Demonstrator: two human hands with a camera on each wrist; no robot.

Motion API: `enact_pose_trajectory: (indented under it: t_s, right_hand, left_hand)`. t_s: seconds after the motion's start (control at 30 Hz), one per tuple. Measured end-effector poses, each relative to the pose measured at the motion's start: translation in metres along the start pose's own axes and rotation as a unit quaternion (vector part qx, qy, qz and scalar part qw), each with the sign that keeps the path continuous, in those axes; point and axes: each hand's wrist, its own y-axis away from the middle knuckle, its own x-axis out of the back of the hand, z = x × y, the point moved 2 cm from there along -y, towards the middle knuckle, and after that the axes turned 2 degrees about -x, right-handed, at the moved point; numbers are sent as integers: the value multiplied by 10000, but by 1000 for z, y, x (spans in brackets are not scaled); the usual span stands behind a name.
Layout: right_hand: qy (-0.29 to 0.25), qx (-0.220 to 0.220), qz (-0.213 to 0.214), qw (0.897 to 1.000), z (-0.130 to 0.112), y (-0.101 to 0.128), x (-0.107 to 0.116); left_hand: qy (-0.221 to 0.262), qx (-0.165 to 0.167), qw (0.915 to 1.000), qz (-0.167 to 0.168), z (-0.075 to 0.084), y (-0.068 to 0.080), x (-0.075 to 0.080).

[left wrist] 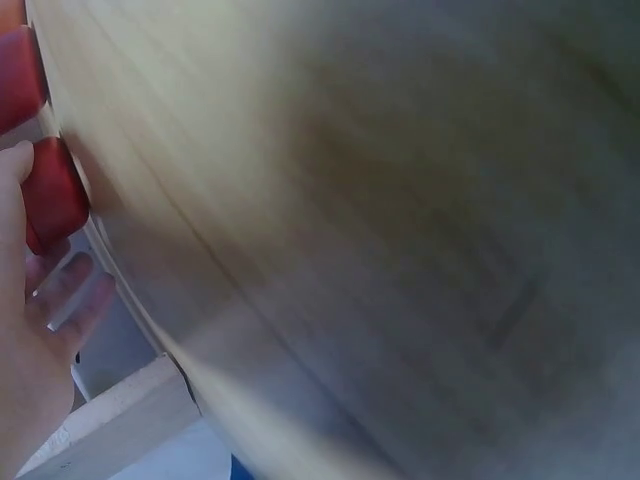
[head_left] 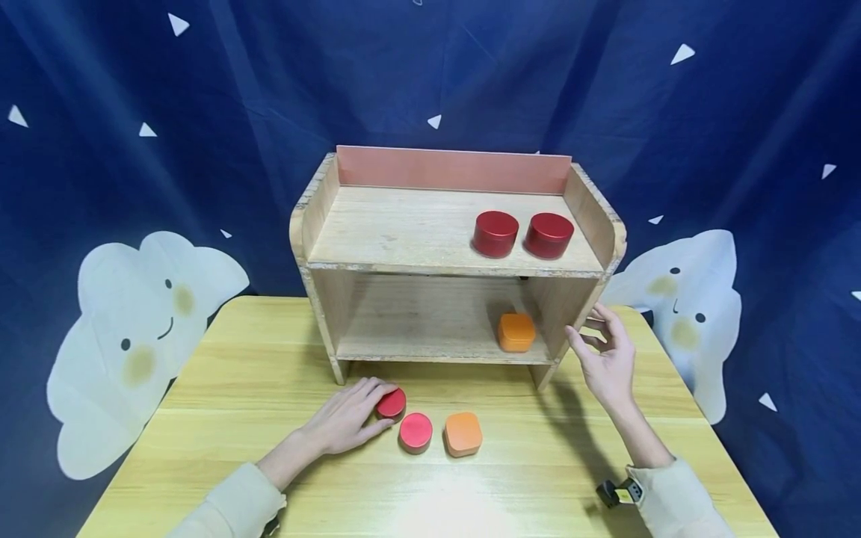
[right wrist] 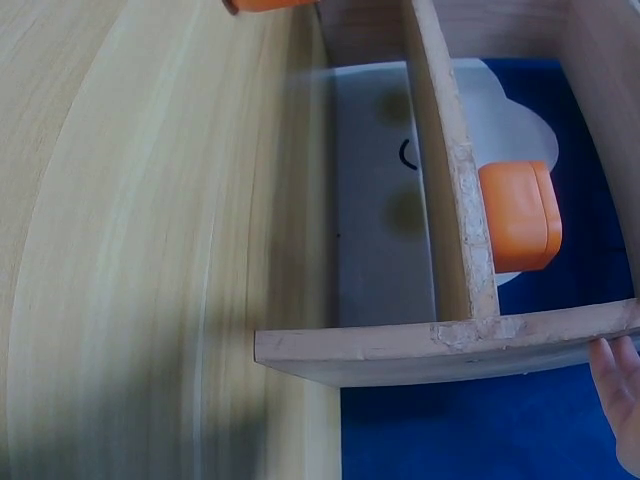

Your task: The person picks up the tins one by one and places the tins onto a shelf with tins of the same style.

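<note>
the left hand (head_left: 350, 418) lies on the desk (head_left: 202, 418) near its front middle, fingers curled over a small round red tin (head_left: 392, 403) and gripping it; the left wrist view shows the fingertips (left wrist: 70, 290) wrapped round the tin's (left wrist: 52, 195) side, though that picture is blurred. the tin sits on the desk just in front of the left foot of the wooden shelf (head_left: 444, 246).

just right of it, in a row along the desk, stand a second red tin (head_left: 415, 432) and an orange square tin (head_left: 463, 433), close together but apart from the hand.

the right hand (head_left: 608, 359) is raised beside the right side wall of the shelf, fingers spread and loosely bent, holding nothing; whether the fingertips touch the wall cannot be told. the right wrist view shows only the fingertips (right wrist: 620, 385) at the edge of the shelf's (right wrist: 450, 345) board.

on the lower board, at its right end, sits another orange tin (head_left: 516, 332), seen also from the right wrist (right wrist: 518, 215). on the top board, toward the right end, two dark red round tins (head_left: 495, 234) (head_left: 548, 235) stand side by side, nearly touching.

the shelf stands at the back middle of the desk, before a blue curtain (head_left: 134, 112) with white clouds (head_left: 134, 314).
</note>
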Motion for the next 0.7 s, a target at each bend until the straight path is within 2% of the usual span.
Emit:
enact_pose_trajectory:
  t_s: [0.27,0.7]
  right_hand:
    - [69,-25,-28,10000,-1,0,0]
    - [100,-47,-46,9999,-2,1,0]
  left_hand:
    - [-47,-181,9996,221,-1,1,-1]
    - [-90,-108,9995,298,-3,8,6]
